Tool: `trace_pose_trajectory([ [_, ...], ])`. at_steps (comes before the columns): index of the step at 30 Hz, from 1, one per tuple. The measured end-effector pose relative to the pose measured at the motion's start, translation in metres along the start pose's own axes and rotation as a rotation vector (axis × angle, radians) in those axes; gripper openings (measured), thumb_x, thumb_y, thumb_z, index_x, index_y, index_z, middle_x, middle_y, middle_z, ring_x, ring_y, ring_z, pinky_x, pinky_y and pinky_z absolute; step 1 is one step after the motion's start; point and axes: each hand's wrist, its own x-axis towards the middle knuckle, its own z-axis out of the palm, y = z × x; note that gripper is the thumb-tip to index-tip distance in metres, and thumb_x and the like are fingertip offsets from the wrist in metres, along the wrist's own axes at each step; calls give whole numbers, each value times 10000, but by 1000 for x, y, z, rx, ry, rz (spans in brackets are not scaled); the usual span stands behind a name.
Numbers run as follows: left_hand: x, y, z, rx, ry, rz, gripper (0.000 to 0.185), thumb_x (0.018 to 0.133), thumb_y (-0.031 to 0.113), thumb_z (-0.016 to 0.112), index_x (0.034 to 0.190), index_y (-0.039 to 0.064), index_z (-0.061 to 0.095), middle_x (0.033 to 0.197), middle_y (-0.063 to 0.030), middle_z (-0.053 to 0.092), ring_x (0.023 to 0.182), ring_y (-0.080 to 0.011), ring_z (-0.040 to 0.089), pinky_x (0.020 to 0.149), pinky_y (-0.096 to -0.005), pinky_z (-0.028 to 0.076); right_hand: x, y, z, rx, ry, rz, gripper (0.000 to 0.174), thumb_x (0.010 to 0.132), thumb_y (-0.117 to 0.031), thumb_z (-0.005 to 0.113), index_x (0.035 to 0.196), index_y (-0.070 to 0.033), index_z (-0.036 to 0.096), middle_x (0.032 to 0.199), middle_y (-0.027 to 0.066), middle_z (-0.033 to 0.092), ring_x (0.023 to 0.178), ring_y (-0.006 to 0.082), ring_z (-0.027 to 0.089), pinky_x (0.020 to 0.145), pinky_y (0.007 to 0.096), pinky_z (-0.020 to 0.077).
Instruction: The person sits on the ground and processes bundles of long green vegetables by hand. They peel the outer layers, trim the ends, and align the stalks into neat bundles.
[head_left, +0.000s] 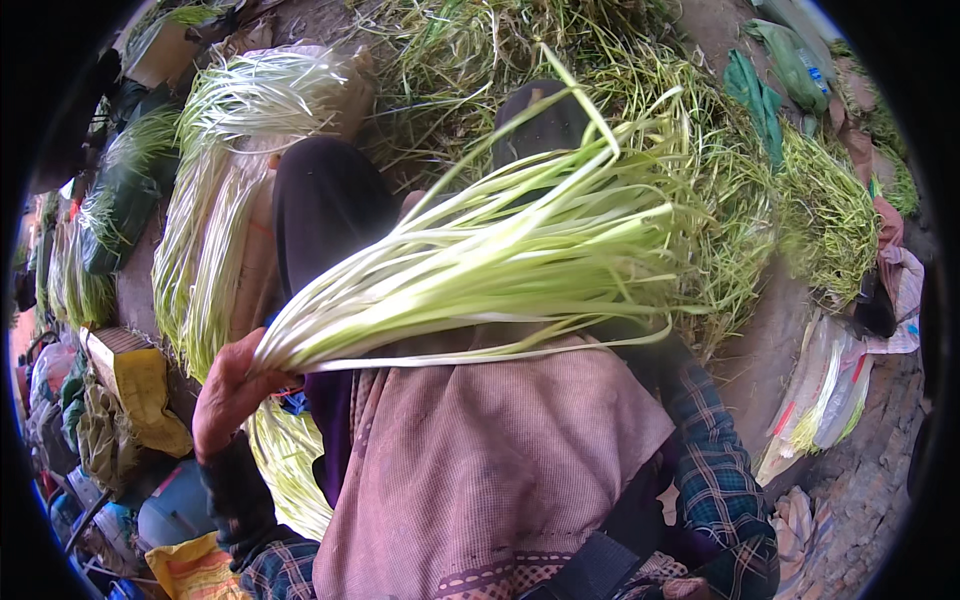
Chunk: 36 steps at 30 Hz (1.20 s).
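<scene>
My left hand (236, 386) grips the pale root end of a large bundle of long leafy stalks (465, 262), white at the base and yellow-green at the tips. The bundle spans from left to right above my lap, and its tips fan out to the right. Two long stalks stick up from it, bent over near the top. My right arm, in a plaid sleeve (712, 442), reaches forward at the right, but the right hand is hidden behind the stalks. A pink cloth (487, 442) covers my lap.
Neatly laid pale stalks (202, 225) lie on sacking at the left, with more stalks (289, 457) beside my left side. Loose green trimmings (720, 195) are heaped ahead and to the right. A yellow-covered box (146, 382), bags and a blue container (176, 506) stand at the lower left.
</scene>
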Motion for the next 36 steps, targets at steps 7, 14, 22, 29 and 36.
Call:
trace_pose_trajectory([
  [7,15,-47,-3,256,93,83,319,686,-3,688,991,-14,594,827,-89,581,797,-180,574,743,-302,442,-10,10,-5,-5,17,59,285,818,-200,625,1030,-11,617,882,165,659,838,273,641,717,387,521],
  [14,22,-22,-16,790,153,133,672,529,124,843,1111,-36,550,1139,-193,582,1103,-317,548,963,-380,419,-45,42,-30,-92,75,220,305,819,-211,634,1040,-2,616,891,162,662,846,262,643,721,382,528],
  [22,110,42,-10,284,135,329,446,827,245,611,1198,4,547,1137,-121,611,1020,-214,592,921,-344,448,-139,119,-83,-355,112,647,329,819,-224,643,1052,7,615,901,157,666,857,250,646,724,376,536],
  [29,212,57,60,153,-169,297,450,871,388,602,861,-59,660,624,-55,579,585,-111,516,553,-299,432,-207,160,-99,-739,-251,812,350,819,-235,652,1061,16,613,910,153,669,865,239,648,727,372,543],
  [36,184,66,83,-64,-40,488,242,883,174,566,836,-55,628,591,-91,570,559,-131,540,549,-314,436,-167,127,-164,-739,31,664,328,830,-224,649,1066,2,623,952,148,672,897,223,650,746,346,551],
])
